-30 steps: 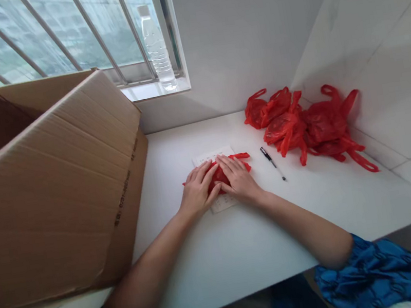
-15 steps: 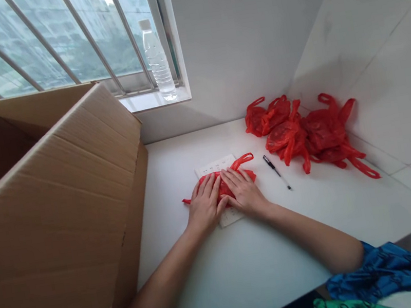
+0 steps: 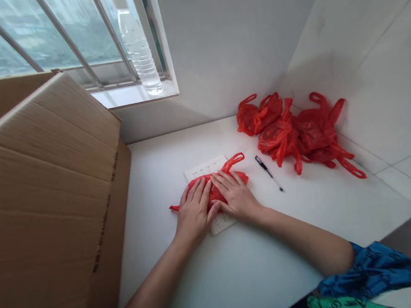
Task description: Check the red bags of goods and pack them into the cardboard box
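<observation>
A red plastic bag (image 3: 216,193) lies on a printed sheet or notebook (image 3: 195,172) on the white table. My left hand (image 3: 194,211) rests flat over the bag's left part, fingers stretched forward. Over its right part lies my right hand (image 3: 237,197), also flat, with the fingers extended. The two thumbs come close together at the near side of the bag. One handle loop sticks out at the upper right, and a knotted tip shows at the left. What the bag contains is hidden under my hands.
A black-capped pen (image 3: 269,173) lies right of the hands. Several red plastic bags (image 3: 311,132) are heaped by the tiled wall. A large cardboard box (image 3: 43,211) takes up the left side. One water bottle (image 3: 139,50) stands on the windowsill (image 3: 122,96).
The view has shifted, so everything appears a little further left. Both hands stay flat on the red plastic bag, in nearly the same pose.
</observation>
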Action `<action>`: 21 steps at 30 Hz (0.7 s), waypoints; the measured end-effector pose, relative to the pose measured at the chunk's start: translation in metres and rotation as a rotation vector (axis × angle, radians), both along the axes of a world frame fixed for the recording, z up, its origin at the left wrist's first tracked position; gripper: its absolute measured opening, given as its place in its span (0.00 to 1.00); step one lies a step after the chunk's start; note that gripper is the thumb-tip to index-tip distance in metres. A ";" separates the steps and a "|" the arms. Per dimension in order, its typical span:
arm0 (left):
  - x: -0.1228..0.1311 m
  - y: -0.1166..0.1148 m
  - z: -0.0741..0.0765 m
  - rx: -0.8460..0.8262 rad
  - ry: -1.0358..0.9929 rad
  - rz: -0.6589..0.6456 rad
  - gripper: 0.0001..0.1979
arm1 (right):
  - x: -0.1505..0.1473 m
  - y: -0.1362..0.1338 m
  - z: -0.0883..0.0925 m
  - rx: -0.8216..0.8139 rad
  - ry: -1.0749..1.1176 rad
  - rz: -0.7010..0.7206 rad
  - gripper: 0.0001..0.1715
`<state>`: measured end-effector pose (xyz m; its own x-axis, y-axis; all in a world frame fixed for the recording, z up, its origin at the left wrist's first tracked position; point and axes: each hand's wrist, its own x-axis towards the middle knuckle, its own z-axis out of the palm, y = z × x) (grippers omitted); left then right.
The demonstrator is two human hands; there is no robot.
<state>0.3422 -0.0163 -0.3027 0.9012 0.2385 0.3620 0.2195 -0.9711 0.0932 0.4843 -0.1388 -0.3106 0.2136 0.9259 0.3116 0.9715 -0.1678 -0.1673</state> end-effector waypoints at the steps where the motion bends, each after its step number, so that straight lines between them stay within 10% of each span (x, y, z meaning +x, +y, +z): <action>1: 0.000 0.000 -0.001 -0.002 -0.006 0.000 0.31 | 0.000 0.000 0.001 -0.003 0.003 -0.001 0.39; 21: -0.001 -0.004 0.004 -0.071 0.030 0.009 0.30 | 0.000 -0.003 0.002 0.006 0.058 0.015 0.39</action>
<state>0.3411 -0.0201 -0.2985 0.9090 0.2707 0.3168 0.2320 -0.9603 0.1550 0.4847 -0.1415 -0.3086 0.2180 0.9272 0.3045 0.9625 -0.1526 -0.2244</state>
